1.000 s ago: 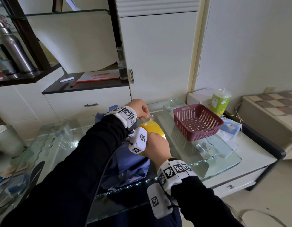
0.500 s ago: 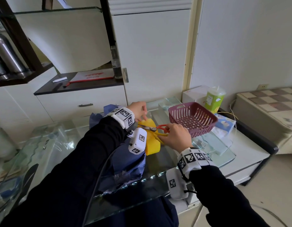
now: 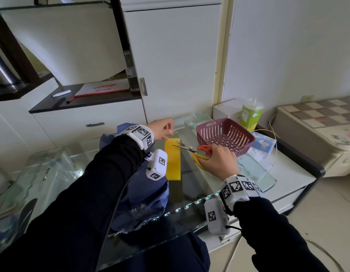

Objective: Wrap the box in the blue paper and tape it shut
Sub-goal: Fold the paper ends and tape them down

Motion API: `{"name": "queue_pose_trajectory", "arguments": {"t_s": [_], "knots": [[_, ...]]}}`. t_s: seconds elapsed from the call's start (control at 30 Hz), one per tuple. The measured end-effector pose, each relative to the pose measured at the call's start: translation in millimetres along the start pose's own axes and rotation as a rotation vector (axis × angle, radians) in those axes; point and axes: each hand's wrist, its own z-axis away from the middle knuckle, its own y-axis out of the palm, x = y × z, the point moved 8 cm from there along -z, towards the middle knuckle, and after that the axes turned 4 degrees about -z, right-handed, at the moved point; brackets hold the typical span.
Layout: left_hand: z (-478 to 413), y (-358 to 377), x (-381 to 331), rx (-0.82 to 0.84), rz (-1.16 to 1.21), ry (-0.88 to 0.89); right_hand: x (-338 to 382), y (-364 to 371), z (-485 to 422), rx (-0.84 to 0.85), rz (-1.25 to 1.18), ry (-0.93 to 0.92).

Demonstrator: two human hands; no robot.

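Near basket, right hand around scissors

Single head-worn wide-angle view, forward and downward, close above the glass table

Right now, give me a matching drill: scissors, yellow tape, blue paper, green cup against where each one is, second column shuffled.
Things:
1. scissors
2. yellow tape
3. blue paper
4. green cup

Places:
A. crumpled on the glass table
B. by the wall, next to a white box
C. gripped by the right hand
D. far end pinched by the left hand

Pairs: 1-C, 2-D, 3-A, 4-B
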Motion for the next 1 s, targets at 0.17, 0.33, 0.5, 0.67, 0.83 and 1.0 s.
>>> {"name": "queue_pose_trajectory", "arguments": {"t_s": [0.17,0.33,0.5,0.67,0.83,1.0], "knots": [[4.8,-2.6,2.7,0.014,0.006,0.021,-0.1,-1.3,-2.4,0.011,0.007,0.007],[10.5,-8.5,14.0,-0.007,0.013,0.001,0.6,-3.1,-1.2,0.003,0.018,0.004],[8.1,-6.5,6.9,-0.008,-0.024,0.052,6.0,-3.0,-9.9,0.002,0.018,-0.011],[5.8,-4.1,-0.4,-0.009,-0.161,0.132,8.6,-0.1,-21.8,0.023,0.018,-0.023],[5.7,-7.8,2.8,-0.026,-0.133,0.102,22.9,-0.3,-28.4,0.072,0.019,-0.081],[6.2,-9.5,7.5,-0.054,-0.142,0.102,34.8,3.1,-34.7,0.087,0.025,-0.119]]}}
